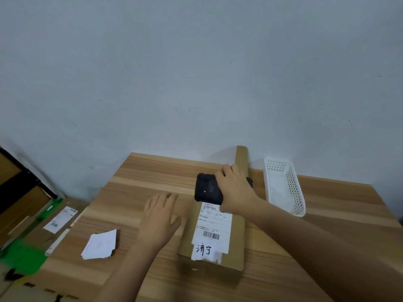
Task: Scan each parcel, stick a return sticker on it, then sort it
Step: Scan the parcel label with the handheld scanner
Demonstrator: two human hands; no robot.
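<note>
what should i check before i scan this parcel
1. Grip: the right hand holds the scanner: ok.
2. Steadying: the left hand lies flat at the left edge of the parcel: ok.
3. Code: the barcode faces up, uncovered: ok.
4. Aim: the scanner sits over the far end of the label, away from the barcode: cannot tell.
5. Return sticker: a handwritten slip covers the label's near end; whether it is one: cannot tell.
6. Supply: the sticker stack lies on the table, left of the parcel: ok.
</note>
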